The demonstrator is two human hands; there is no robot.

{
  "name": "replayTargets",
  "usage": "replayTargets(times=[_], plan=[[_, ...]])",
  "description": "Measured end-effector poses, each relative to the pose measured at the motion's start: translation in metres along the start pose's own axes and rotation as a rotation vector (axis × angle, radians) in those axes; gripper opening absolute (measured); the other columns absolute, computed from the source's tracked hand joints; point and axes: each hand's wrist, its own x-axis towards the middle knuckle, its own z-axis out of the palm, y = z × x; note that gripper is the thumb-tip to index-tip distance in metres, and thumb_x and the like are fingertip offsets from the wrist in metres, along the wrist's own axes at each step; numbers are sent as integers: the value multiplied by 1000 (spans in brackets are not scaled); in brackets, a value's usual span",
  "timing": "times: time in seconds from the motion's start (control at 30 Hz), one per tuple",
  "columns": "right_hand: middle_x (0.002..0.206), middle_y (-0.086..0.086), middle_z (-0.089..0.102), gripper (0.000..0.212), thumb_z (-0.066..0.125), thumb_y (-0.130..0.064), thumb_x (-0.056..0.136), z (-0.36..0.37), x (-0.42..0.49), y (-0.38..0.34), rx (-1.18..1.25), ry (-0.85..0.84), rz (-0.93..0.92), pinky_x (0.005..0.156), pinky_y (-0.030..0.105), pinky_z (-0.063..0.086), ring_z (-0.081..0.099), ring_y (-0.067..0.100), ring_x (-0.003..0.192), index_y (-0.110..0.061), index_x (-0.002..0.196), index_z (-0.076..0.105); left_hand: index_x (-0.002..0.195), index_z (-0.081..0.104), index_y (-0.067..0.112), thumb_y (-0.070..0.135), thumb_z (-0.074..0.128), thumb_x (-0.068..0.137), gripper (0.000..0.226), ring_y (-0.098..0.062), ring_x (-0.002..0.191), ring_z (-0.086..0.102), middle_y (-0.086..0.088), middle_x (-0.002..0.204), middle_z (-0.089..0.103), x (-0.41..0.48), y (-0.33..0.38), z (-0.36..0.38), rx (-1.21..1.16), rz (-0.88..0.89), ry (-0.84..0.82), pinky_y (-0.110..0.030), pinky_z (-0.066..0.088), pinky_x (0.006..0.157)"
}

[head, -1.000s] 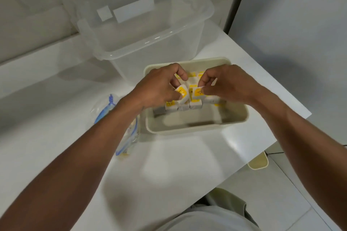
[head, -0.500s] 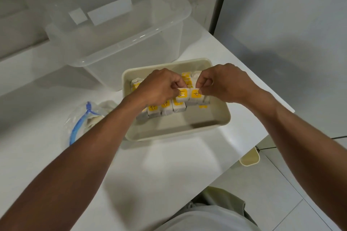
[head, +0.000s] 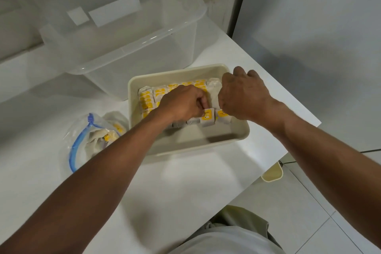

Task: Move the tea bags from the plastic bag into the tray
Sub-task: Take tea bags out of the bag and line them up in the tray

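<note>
Head view: pinching front-row tea bag [head: 207, 116] in tray [head: 130, 97] with left grip [head: 181, 103]; right grip [head: 243, 97] curled over neighbouring bags [head: 223, 114], hold impossible to tell. Seat upright, snug against them, without toppling any.

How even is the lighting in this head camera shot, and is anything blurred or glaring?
Head view: soft, even indoor light; faint arm shadows on the white table beside the beige plastic tray; thin glare lines on the clear plastic storage bin; forearms slightly smeared; print on the yellow-labelled paper tea bags unreadable.
</note>
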Motion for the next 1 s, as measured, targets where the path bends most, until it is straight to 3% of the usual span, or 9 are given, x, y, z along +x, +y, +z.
replayTargets(times=[0.07,0.17,0.3,0.47,0.7,0.87,1.0], plan=[[64,4,48,31,71,-6,60,4,5,-3,-44,101,-26,57,32,26,42,26,64,-16,51,43,83,70,36,23,70,77,14,-9,90,62,21,78,64,5,3,4,65,-38,56,-28,46,68],[65,4,50,28,60,-4,63,10,11,-3,-112,171,-57,60,34,25,44,27,67,-17,47,42,86,70,36,22,66,77,17,-11,88,59,18,82,63,11,2,8,96,-67,102,-26,40,65],[68,2,49,39,67,-9,65,14,15,-5,-156,176,-47,59,35,23,43,27,70,-19,52,33,86,68,36,22,69,76,17,-10,89,59,19,82,64,13,-2,7,66,-76,93,-27,41,67],[70,1,49,30,67,-13,71,19,20,-7,-206,159,-50,61,37,23,43,26,74,-20,51,45,89,71,34,21,70,76,19,-9,85,59,19,80,65,12,-5,4,51,-78,98,-26,41,67],[76,2,32,23,44,-8,72,17,19,-8,-256,171,-54,65,39,22,36,27,79,-18,57,57,91,65,34,33,72,77,16,-15,94,62,16,92,68,8,-9,9,97,-76,158,-28,42,68],[79,2,32,11,55,-16,73,8,11,-10,-280,127,-65,68,39,23,39,27,83,-22,66,49,104,51,29,65,74,68,57,-23,100,58,6,106,61,-4,-14,15,298,-18,278,-33,40,67],[84,-1,34,6,56,-29,84,10,4,-20,-305,-13,-105,76,40,27,41,23,93,-27,78,56,119,46,22,74,73,61,83,-29,107,54,-3,118,56,-8,-12,22,454,-48,306,-37,39,69]])
